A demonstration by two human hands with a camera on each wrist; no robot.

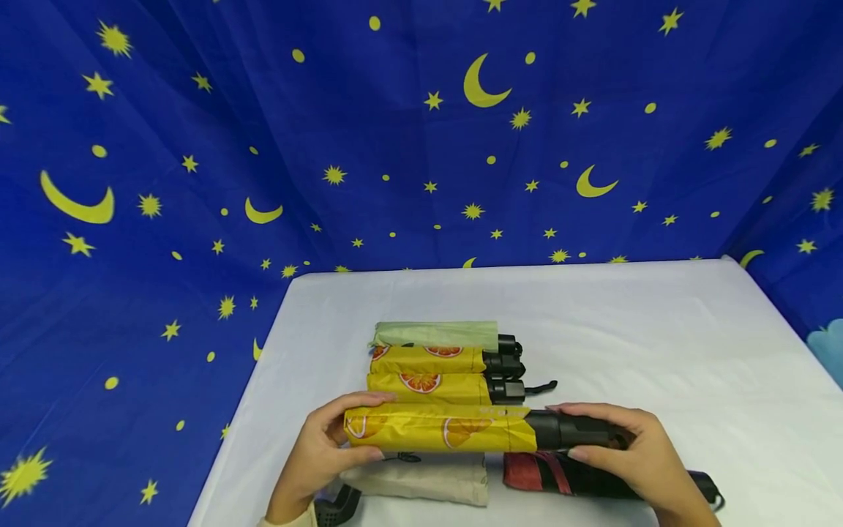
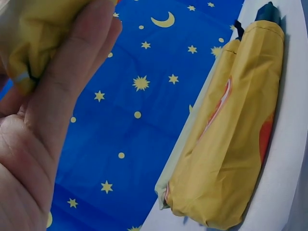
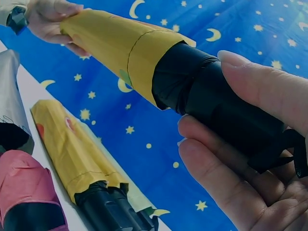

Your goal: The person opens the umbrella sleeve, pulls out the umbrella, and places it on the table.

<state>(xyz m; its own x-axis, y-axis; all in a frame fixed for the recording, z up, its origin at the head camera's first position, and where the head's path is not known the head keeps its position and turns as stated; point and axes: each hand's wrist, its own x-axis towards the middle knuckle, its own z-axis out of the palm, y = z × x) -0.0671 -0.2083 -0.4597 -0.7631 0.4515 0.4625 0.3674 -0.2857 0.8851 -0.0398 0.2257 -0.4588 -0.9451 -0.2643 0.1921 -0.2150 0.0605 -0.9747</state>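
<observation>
A folded umbrella in a yellow sleeve with orange-slice prints is held level above the table between both hands. My left hand grips its sleeved end, thumb below and fingers above. Around the black handle at the other end curl the thumb and fingers of my right hand; a black strap hangs there in the right wrist view. Just behind lie two more yellow-sleeved umbrellas, the nearer one and the farther one, with a pale green umbrella beyond them.
In front of the held umbrella lie a beige umbrella, partly covered, and a red-and-black umbrella partly behind my right hand. The white table meets a blue curtain with moons and stars at the back and sides.
</observation>
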